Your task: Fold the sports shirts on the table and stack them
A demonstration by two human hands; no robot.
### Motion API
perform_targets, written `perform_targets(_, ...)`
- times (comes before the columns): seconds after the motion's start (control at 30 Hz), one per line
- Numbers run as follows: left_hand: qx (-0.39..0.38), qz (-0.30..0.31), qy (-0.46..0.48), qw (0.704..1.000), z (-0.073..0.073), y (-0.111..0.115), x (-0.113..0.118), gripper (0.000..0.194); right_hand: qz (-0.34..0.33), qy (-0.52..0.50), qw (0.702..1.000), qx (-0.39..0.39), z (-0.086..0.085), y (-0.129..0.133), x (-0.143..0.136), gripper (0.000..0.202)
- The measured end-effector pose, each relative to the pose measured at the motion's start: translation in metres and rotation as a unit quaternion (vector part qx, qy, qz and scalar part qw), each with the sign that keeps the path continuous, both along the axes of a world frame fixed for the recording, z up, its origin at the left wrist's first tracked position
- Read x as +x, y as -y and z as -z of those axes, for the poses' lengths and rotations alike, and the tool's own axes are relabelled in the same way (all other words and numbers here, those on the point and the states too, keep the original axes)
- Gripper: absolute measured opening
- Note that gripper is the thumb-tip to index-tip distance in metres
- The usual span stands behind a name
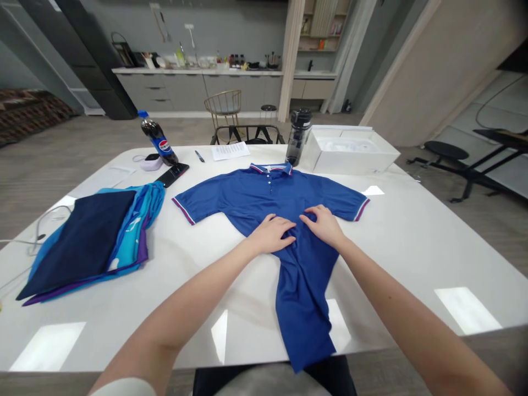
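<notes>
A blue polo shirt point(264, 192) with red-and-white trim on collar and cuffs lies front up on the white table point(396, 242). Its collar points away from me and both sleeves are spread out. The lower part is bunched and twisted, and the hem hangs slightly over the near edge. My left hand point(274, 234) rests on the middle of the shirt, palm down with fingers stretched out. Over the right side of the middle lies my right hand point(324, 224), fingers spread on the cloth. Folds run between the two hands.
To the left lies a stack of folded clothes point(91, 236). Behind it are a phone point(173, 175), a cola bottle point(159, 137) and a pen point(199, 156). A paper sheet point(230, 151), a dark tumbler point(297, 137) and an open white box point(350, 151) stand along the far side.
</notes>
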State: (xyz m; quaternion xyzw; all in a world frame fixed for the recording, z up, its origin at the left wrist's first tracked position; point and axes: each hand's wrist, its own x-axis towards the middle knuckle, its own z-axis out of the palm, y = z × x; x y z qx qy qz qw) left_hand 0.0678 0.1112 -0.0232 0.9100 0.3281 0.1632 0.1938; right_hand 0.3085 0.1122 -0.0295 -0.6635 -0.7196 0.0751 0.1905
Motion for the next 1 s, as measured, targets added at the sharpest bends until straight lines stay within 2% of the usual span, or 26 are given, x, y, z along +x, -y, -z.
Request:
perform_targets(0.13, -0.023, -0.069, -0.008, 0.997, 0.002, 0.032, 0.014, 0.05, 0.053, 0.054, 0.996, -0.049, -0.003, 0.058, 0.016, 0.051)
perform_targets(0.27, -0.01, -0.108, 0.003, 0.994, -0.001, 0.051, 0.016, 0.047, 0.077, 0.04, 0.992, -0.091, 0.003, 0.088, 0.019, 0.03)
perform_targets(0.37, 0.016, -0.099, 0.016, 0.995, -0.009, 0.068, 0.014, 0.057, 0.068, -0.044, 0.994, -0.076, -0.003, 0.102, 0.004, 0.018)
perform_targets(0.47, 0.053, -0.072, 0.043, 0.995, -0.023, 0.084, 0.009, 0.074, -0.007, -0.183, 0.983, -0.031, -0.029, 0.121, -0.023, 0.017)
perform_targets(0.53, 0.07, -0.042, 0.065, 0.995, -0.035, 0.095, 0.001, 0.077, -0.098, -0.284, 0.953, -0.033, -0.054, 0.139, -0.044, 0.021)
perform_targets(0.6, 0.062, 0.003, 0.087, 0.994, -0.047, 0.108, -0.013, 0.063, -0.187, -0.378, 0.903, -0.083, -0.075, 0.158, -0.061, 0.028)
perform_targets(0.67, 0.018, 0.039, 0.107, 0.993, -0.055, 0.124, -0.032, 0.048, -0.23, -0.434, 0.86, -0.137, -0.084, 0.173, -0.069, 0.035)
perform_targets(0.7, -0.01, 0.049, 0.112, 0.993, -0.057, 0.133, -0.043, 0.045, -0.226, -0.438, 0.857, -0.151, -0.082, 0.179, -0.069, 0.037)
perform_targets(0.73, -0.035, 0.054, 0.11, 0.992, -0.058, 0.142, -0.054, 0.044, -0.21, -0.422, 0.869, -0.151, -0.077, 0.184, -0.066, 0.037)
perform_targets(0.83, -0.077, 0.046, 0.086, 0.992, -0.053, 0.168, -0.086, 0.045, -0.154, -0.287, 0.94, -0.098, -0.046, 0.196, -0.051, 0.025)
perform_targets(0.87, -0.085, 0.036, 0.078, 0.993, -0.051, 0.176, -0.096, 0.043, -0.153, -0.241, 0.955, -0.079, -0.034, 0.2, -0.046, 0.021)
perform_targets(0.93, -0.102, -0.003, 0.074, 0.992, -0.047, 0.192, -0.116, 0.037, -0.178, -0.188, 0.964, -0.061, -0.015, 0.212, -0.041, 0.023)
perform_targets(1.0, -0.119, -0.053, 0.075, 0.989, -0.048, 0.206, -0.137, 0.031, -0.21, -0.177, 0.96, -0.054, -0.003, 0.225, -0.04, 0.028)
